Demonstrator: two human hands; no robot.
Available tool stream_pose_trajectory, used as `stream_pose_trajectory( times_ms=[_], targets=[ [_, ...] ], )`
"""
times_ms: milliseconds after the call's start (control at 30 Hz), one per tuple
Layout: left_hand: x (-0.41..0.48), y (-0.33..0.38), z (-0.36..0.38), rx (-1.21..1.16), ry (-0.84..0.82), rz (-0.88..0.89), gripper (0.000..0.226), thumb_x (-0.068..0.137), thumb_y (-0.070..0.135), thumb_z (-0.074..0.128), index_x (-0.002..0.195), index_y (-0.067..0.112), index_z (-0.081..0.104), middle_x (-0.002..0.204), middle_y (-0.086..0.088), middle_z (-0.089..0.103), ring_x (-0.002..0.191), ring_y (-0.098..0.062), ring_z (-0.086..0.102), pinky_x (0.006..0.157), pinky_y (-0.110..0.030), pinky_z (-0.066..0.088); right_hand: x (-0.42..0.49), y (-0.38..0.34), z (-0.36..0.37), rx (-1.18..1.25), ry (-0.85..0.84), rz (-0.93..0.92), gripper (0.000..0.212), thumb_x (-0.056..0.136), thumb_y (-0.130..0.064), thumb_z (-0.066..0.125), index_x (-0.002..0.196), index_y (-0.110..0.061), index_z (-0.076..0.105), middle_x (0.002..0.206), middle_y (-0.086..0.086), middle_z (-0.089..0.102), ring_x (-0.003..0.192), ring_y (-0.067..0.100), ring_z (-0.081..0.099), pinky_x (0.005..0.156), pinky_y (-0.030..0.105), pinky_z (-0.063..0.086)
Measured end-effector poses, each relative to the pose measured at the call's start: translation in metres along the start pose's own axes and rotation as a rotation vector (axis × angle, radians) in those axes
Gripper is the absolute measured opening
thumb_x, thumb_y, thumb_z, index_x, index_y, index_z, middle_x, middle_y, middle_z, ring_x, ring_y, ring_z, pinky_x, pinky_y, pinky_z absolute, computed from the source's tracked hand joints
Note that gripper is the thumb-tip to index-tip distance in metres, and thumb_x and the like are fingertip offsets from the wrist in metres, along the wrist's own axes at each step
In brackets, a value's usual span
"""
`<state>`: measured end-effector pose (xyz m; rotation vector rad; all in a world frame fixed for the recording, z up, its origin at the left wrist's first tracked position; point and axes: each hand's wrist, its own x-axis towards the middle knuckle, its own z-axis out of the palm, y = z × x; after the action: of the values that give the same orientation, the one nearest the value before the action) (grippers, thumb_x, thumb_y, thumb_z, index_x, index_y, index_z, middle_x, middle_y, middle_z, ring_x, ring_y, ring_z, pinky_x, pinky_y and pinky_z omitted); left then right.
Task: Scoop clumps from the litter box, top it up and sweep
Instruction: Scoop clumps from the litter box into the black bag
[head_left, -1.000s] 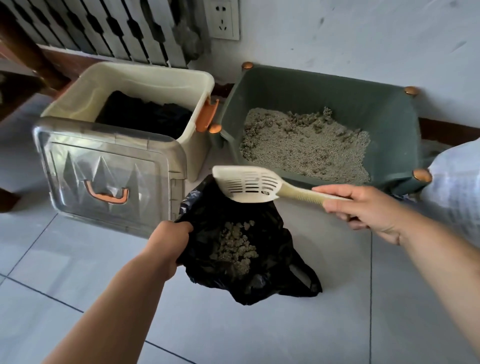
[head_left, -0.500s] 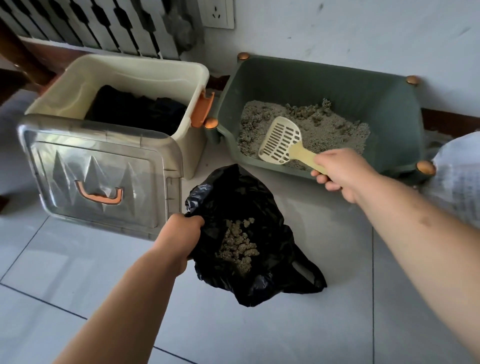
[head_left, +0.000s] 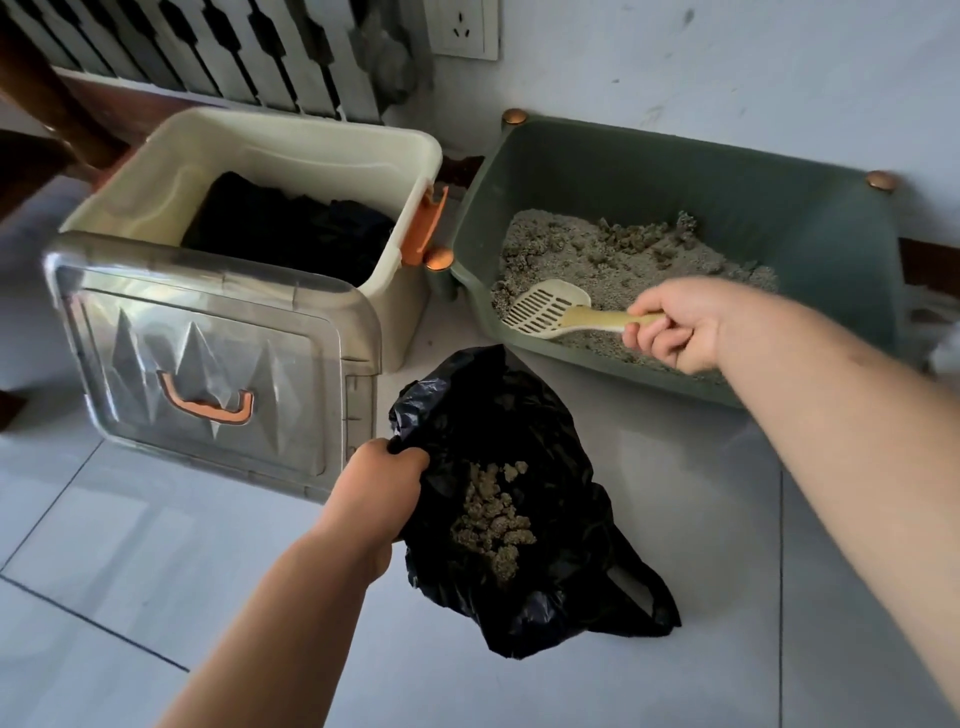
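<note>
The green plastic litter box (head_left: 649, 171) stands on the pale tiled floor (head_left: 156, 571), with its back side against the wall. Inside it lies grey granular litter (head_left: 623, 260), which is more lumpy toward the back. The right hand (head_left: 680, 332) is above the front part of this box. Its grip is clamped on the yellowish handle of a cream plastic slotted scoop (head_left: 550, 309). The head of the scoop is low at the front left corner of the litter box; I cannot tell if it touches the litter.

In front of the litter box, on the floor, lies a crumpled black plastic bag (head_left: 519, 415) with its mouth open upward. A heap of grey-brown clumps (head_left: 491, 519) sits inside it. The left hand (head_left: 382, 478) is at the bag's left edge, and its grip is closed tightly around the rim of the bag.

Just beside the litter box, to the left, stands a cream rectangular plastic storage bin (head_left: 291, 150) with an orange latch facing the box. Something dark (head_left: 291, 234) lies inside the bin. A clear plastic lid with an orange handle (head_left: 208, 358) leans against the bin's front side. A white wall socket (head_left: 462, 26) is on the wall above the back left corner of the litter box.
</note>
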<state>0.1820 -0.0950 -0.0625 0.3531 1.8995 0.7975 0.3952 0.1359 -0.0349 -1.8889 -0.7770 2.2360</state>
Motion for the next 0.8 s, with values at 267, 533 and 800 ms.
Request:
stream_pose_trajectory(
  times_ms=[267, 533, 800],
  targets=[
    [-0.002, 0.000, 0.001, -0.023, -0.002, -0.040, 0.008, 0.090, 0.008, 0.051, 0.094, 0.007, 0.058, 0.083, -0.007, 0.052, 0.074, -0.025, 0.048, 0.067, -0.040, 0.035, 0.038, 0.045, 0.060, 0.639, -0.013, -0.198, 0.020, 0.101, -0.008, 0.029, 0.100, -0.003, 0.048, 0.071, 0.004, 0.042, 0.029, 0.003, 0.036, 0.027, 0.012, 0.023],
    [-0.005, 0.000, -0.002, -0.070, 0.019, -0.042, 0.017, 0.095, 0.010, 0.053, 0.106, 0.001, 0.063, 0.101, -0.032, 0.068, 0.077, -0.030, 0.064, 0.070, -0.040, 0.049, 0.072, 0.035, 0.086, 0.493, 0.234, -0.380, 0.029, 0.100, -0.022, 0.047, 0.074, -0.011, 0.049, 0.071, 0.005, 0.056, 0.047, 0.007, 0.040, 0.036, 0.015, 0.022],
    [-0.006, -0.001, -0.004, -0.052, 0.076, -0.041, 0.014, 0.096, 0.013, 0.055, 0.102, 0.006, 0.066, 0.097, -0.023, 0.074, 0.091, -0.041, 0.072, 0.084, -0.053, 0.058, 0.080, 0.048, 0.043, 0.479, 0.126, -0.444, 0.011, 0.099, -0.019, 0.049, 0.092, -0.012, 0.054, 0.073, 0.003, 0.051, 0.038, 0.000, 0.037, 0.028, 0.012, 0.020]
  ],
)
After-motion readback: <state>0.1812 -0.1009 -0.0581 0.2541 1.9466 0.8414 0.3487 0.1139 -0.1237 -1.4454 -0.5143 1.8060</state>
